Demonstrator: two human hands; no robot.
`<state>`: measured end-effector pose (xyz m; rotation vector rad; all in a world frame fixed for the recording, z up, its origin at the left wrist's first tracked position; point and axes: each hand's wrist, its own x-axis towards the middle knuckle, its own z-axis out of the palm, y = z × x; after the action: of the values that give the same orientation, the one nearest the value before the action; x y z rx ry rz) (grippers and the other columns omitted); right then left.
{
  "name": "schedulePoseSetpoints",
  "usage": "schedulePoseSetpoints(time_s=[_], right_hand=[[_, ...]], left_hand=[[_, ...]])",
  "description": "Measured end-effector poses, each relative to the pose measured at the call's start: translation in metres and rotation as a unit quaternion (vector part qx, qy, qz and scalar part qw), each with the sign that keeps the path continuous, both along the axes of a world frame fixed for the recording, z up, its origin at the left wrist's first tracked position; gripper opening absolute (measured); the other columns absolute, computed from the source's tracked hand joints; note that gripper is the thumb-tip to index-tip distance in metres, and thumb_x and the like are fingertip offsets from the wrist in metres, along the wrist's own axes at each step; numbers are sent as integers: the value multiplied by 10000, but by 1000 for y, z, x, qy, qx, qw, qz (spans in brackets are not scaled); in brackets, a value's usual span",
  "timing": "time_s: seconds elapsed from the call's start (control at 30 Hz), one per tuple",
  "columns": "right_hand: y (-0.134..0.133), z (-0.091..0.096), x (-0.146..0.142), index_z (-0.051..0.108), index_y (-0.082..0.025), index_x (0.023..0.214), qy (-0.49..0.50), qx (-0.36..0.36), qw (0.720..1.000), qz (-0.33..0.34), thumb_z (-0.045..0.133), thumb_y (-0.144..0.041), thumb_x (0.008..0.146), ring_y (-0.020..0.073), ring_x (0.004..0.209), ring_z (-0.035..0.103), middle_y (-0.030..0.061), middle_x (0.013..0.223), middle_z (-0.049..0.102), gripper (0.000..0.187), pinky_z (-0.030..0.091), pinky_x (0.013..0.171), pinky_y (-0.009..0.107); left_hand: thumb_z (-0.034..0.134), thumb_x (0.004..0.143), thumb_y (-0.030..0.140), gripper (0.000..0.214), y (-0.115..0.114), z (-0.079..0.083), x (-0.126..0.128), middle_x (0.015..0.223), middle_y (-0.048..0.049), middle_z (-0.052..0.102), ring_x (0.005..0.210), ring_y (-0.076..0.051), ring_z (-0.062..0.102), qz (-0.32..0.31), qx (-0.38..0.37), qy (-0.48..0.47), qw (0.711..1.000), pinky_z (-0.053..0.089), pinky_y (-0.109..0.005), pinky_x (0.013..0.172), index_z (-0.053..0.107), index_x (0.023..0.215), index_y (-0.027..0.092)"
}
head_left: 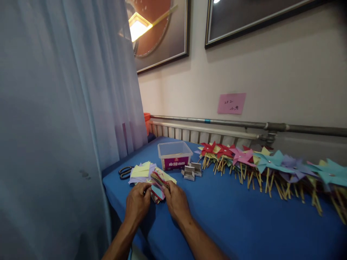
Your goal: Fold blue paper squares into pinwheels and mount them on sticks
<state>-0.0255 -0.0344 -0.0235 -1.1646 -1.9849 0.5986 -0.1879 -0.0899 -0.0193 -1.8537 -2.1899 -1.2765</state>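
Note:
My left hand and my right hand both rest on the blue table near its left front corner. Between them they pinch a thick stack of coloured paper squares, its edges fanned upward. The fingers of both hands are curled round the stack. More loose paper sheets, yellow and lilac, lie just behind the hands.
Black scissors lie left of the sheets. A clear plastic box and two small staple boxes stand behind. A long row of paper pinwheels on sticks runs along the back right. A pale curtain hangs at left.

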Motion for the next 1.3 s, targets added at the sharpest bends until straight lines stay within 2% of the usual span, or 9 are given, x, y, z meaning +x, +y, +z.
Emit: schedulePoseSetpoints(time_s=[0.13, 0.3, 0.5, 0.73, 1.07, 1.17, 1.3], right_hand=[[-1, 2, 0, 679, -213, 1043, -1, -5, 1000, 1, 487, -275, 1021, 234, 979, 724, 89, 1052, 791, 203, 446, 818, 287], [0, 1, -1, 683, -218, 1038, 0, -8, 1000, -5, 488, -292, 1017, 230, 966, 724, 89, 1059, 792, 209, 452, 813, 284], [0, -2, -1, 683, -212, 1024, -6, 6, 1000, -4, 492, -287, 1015, 228, 950, 720, 94, 1060, 788, 205, 453, 808, 284], [1, -1, 0, 682, -204, 1045, 2, 3, 1000, -2, 496, -269, 1015, 231, 965, 716, 99, 1063, 786, 199, 459, 832, 292], [0, -1, 0, 675, -208, 1011, 5, 18, 1000, 0, 511, -258, 1012, 222, 966, 711, 82, 1025, 781, 172, 456, 829, 282], [0, 0, 0, 683, -208, 1018, 0, 14, 1000, -9, 520, -256, 1004, 226, 962, 716, 87, 1038, 783, 169, 467, 828, 288], [0, 0, -1, 690, -206, 1058, 10, 22, 1000, -8, 532, -252, 992, 238, 985, 718, 94, 1057, 780, 177, 483, 847, 304]], left_hand=[[554, 921, 162, 223, 6, 6, 0, 954, -56, 742, 938, -204, 668, 17, -57, 67, 996, 462, -304, 852, 766, 959, 219], [574, 905, 155, 193, 5, 5, 1, 885, -48, 704, 888, -192, 641, 5, -113, 125, 986, 411, -280, 789, 754, 870, 218], [566, 919, 175, 227, 10, 13, 2, 962, -50, 742, 911, -189, 660, -1, -129, 96, 987, 401, -268, 776, 779, 958, 243], [568, 910, 184, 247, 10, 20, -1, 1005, -61, 761, 939, -213, 687, 18, -160, 113, 980, 399, -274, 762, 778, 1017, 253], [593, 890, 187, 242, 10, 25, 0, 999, -39, 797, 950, -218, 711, 20, -161, 27, 986, 417, -282, 764, 792, 1001, 265], [561, 931, 204, 268, 11, 27, 2, 1051, -46, 791, 979, -221, 710, 16, -145, 62, 987, 427, -285, 782, 785, 1059, 276], [469, 999, 226, 311, 12, 24, 9, 1030, -91, 767, 931, -237, 710, 30, -151, 169, 974, 429, -296, 761, 760, 1105, 252]])
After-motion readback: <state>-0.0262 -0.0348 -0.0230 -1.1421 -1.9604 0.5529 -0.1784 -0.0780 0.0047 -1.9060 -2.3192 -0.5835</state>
